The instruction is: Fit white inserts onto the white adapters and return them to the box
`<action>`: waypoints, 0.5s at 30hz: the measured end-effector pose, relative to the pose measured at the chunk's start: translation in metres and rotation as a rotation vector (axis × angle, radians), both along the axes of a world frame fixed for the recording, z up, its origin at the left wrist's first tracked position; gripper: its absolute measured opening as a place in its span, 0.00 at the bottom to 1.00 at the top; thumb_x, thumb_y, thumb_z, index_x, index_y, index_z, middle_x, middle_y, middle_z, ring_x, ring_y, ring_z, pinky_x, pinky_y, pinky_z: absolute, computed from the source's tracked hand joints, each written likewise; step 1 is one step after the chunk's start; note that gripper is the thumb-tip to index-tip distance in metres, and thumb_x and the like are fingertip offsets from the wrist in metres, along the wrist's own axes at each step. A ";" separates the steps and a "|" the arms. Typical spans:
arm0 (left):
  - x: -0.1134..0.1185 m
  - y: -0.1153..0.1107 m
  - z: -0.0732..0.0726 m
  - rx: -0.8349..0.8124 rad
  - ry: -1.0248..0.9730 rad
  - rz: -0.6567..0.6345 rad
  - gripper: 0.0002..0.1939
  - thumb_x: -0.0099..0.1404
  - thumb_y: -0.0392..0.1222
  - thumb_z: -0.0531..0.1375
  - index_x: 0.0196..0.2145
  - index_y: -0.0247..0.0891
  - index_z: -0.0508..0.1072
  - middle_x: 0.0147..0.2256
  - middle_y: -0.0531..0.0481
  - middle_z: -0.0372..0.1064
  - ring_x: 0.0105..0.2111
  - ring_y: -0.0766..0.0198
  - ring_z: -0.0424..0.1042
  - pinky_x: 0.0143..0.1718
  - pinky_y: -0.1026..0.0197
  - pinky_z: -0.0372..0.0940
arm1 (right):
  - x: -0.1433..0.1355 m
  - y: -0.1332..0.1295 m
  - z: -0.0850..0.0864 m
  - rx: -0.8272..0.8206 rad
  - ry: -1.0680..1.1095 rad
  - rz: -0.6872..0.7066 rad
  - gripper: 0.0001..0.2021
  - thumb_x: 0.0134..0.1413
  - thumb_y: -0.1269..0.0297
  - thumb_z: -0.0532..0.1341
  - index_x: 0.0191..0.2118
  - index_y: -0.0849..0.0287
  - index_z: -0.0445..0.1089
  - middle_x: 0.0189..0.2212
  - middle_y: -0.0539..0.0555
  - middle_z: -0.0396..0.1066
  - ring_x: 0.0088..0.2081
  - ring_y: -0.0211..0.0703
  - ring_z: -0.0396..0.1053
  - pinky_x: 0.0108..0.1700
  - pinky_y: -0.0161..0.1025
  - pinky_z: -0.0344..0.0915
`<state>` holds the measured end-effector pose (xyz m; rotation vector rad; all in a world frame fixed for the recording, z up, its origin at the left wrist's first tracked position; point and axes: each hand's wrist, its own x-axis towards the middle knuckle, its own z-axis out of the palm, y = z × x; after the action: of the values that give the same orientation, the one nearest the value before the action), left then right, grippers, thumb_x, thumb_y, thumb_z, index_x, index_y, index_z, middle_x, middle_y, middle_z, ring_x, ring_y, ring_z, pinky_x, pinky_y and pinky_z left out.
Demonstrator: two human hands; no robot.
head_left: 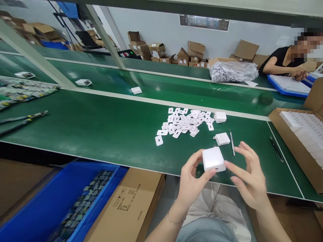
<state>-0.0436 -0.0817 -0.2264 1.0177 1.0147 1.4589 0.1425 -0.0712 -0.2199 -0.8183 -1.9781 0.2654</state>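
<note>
A white charger (pixel 213 158) is gripped between the thumb and fingers of my left hand (pixel 191 178), just above the bench's front edge. Its slotted end faces me. My right hand (pixel 248 174) is spread, its index fingertip at the charger's right side. Beyond the charger lie a second white charger (pixel 222 138) with its prongs to the left, and a third charger (pixel 220 117). A slim metal pen-like tool (pixel 232 143) rests beside them. Farther off is a loose heap of white slotted plates (pixel 185 122).
Black tweezers (pixel 276 149) lie at right, near a carton of white parts (pixel 290 154). Pliers (pixel 24 119) sit far left. Below the bench stand a blue bin (pixel 83 201) and a cardboard box (pixel 128 205). Chargers (pixel 136 90) sit along the conveyor. A co-worker (pixel 285 62) sits opposite.
</note>
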 end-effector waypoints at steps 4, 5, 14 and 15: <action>0.006 0.006 0.003 -0.087 -0.120 0.014 0.26 0.49 0.47 0.73 0.46 0.37 0.76 0.45 0.45 0.76 0.46 0.56 0.72 0.47 0.60 0.66 | 0.023 -0.004 -0.008 -0.106 0.285 -0.168 0.20 0.61 0.77 0.56 0.44 0.42 0.77 0.44 0.52 0.70 0.58 0.54 0.62 0.56 0.56 0.63; 0.009 0.008 0.003 -0.109 -0.170 0.000 0.26 0.48 0.47 0.73 0.44 0.37 0.77 0.43 0.45 0.77 0.44 0.57 0.73 0.45 0.62 0.66 | 0.027 -0.006 -0.010 -0.131 0.326 -0.195 0.19 0.62 0.76 0.55 0.40 0.43 0.78 0.40 0.52 0.71 0.56 0.52 0.65 0.55 0.54 0.64; 0.062 0.025 -0.002 -0.724 -0.772 -0.491 0.23 0.62 0.54 0.62 0.34 0.25 0.77 0.26 0.42 0.73 0.26 0.63 0.72 0.31 0.63 0.67 | 0.023 -0.003 -0.015 -0.452 0.207 -0.167 0.20 0.61 0.64 0.60 0.59 0.50 0.64 0.55 0.57 0.67 0.55 0.48 0.67 0.54 0.44 0.68; 0.067 0.026 -0.002 -0.735 -0.777 -0.545 0.25 0.64 0.55 0.59 0.35 0.24 0.77 0.26 0.41 0.73 0.27 0.63 0.72 0.30 0.63 0.67 | 0.025 -0.001 -0.015 -0.461 0.253 -0.164 0.17 0.61 0.63 0.59 0.55 0.51 0.68 0.52 0.57 0.70 0.51 0.46 0.70 0.51 0.41 0.71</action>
<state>0.0234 -0.0559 -0.2289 0.1176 0.5427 0.7852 0.1671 -0.0724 -0.2345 -1.1693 -1.6214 0.7094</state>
